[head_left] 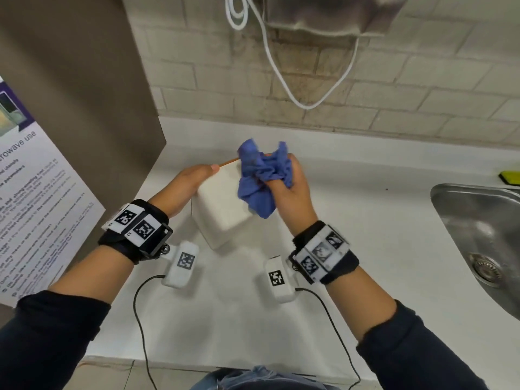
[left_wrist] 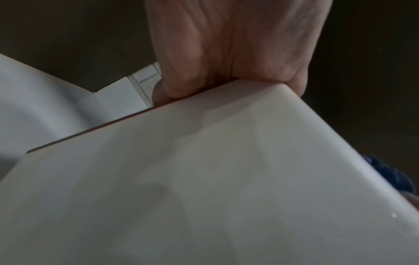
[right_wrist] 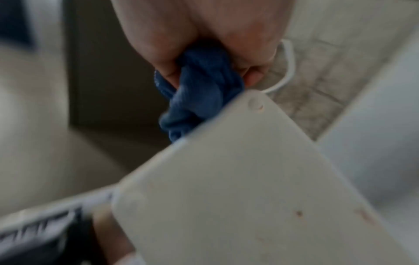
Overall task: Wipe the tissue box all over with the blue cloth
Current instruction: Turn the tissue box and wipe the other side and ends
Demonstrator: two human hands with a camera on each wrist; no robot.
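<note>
A white tissue box [head_left: 222,204] is tilted up off the white counter, one corner pointing toward me. My left hand [head_left: 191,184] grips its left side, thumb along the top edge; the left wrist view shows the palm [left_wrist: 226,53] against the box [left_wrist: 204,179]. My right hand [head_left: 289,190] holds a bunched blue cloth [head_left: 261,175] pressed on the box's upper right face. In the right wrist view the fingers [right_wrist: 167,59] curl round the cloth [right_wrist: 199,93] at the box's [right_wrist: 249,179] edge. The box's far side is hidden.
A steel sink [head_left: 478,235] lies at the right with a yellow-green sponge [head_left: 510,177] behind it. A brown cabinet side [head_left: 78,80] carrying a printed notice [head_left: 33,192] stands at the left. A white cable [head_left: 281,66] hangs on the tiled wall.
</note>
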